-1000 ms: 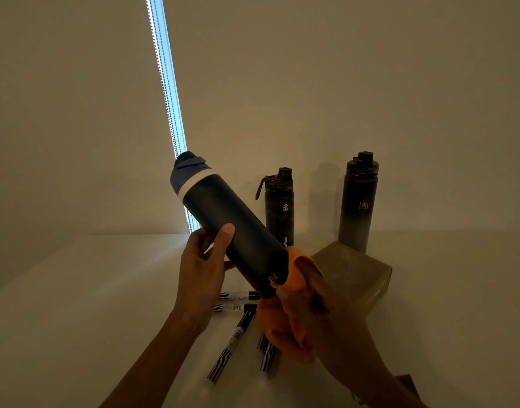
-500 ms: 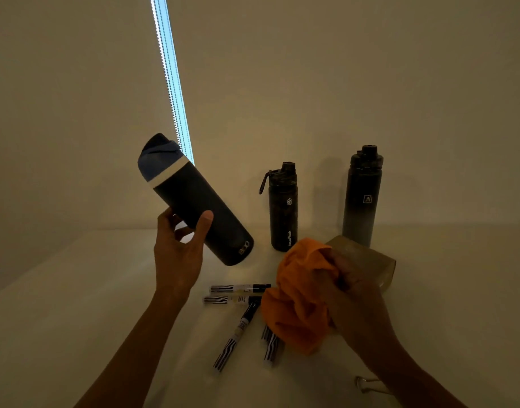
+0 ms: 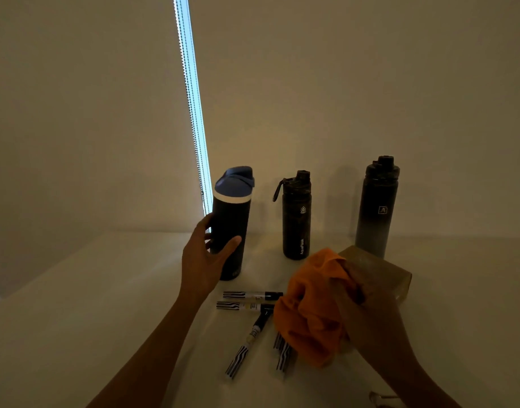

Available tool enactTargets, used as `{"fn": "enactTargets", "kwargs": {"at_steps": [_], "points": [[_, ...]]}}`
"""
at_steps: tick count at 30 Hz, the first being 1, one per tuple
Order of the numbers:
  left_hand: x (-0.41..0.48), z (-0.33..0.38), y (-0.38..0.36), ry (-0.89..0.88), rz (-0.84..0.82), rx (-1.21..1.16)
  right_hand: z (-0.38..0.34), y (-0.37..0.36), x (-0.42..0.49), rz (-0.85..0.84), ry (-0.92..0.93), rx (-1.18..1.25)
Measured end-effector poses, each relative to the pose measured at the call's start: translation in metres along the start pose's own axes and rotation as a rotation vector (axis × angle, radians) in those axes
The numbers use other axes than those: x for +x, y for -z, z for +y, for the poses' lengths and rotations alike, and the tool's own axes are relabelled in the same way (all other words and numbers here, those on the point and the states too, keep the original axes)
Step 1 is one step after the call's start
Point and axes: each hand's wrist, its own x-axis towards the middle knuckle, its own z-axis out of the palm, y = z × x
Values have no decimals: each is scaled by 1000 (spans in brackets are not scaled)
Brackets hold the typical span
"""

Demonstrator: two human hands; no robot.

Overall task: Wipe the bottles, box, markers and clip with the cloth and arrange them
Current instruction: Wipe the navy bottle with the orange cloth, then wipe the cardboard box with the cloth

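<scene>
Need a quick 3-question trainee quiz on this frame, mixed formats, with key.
1. True or false: the blue-lidded bottle lies on its side.
2. Which hand holds the orange cloth? A) left B) right
3. Fill in: ___ bottles stand upright on the table.
Key: 1 false, it stands upright, gripped by the left hand. 2 B, the right hand. 3 three: blue-lidded bottle, strap-lidded bottle, tall two-tone bottle.
</scene>
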Motion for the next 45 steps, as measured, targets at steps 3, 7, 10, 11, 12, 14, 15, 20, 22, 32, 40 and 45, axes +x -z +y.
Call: {"fn": "enactTargets", "kwargs": {"at_steps": [3,7,10,11,12,14,15,20,22,32,40,45], "points": [[1,-4,-4,-5,-19,12,3,-1,1,-9,39,-26],[1,-6,-6,8,-37,-13,6,0,0,-7,95,-67],[2,-10,-7,46,-56,-32,4,0,0,0,99,-70],[3,-11,-6,57,-68,-32,3,1,0,12,94,-72],[4,-13,-5,66,-80,-30,4,2,1,19,87,-62],[5,-17,-4,82,-84,-36,4,3,2,36,93,-77],[4,-20,-4,99,-64,-43,0,3,1,40,82,-84],[-2,-40,6,98,37,83,4,3,10,-56,-177,95],[-4,-42,10,79,12,145,10,7,12,-30,-148,82],[-33,-13,22,-67,-218,269,-3,21,10,196,122,-105],[-52,7,4,-256,-378,347,-20,53,20,389,241,169],[-57,7,-4,-271,-364,364,-21,74,33,524,219,316]]}}
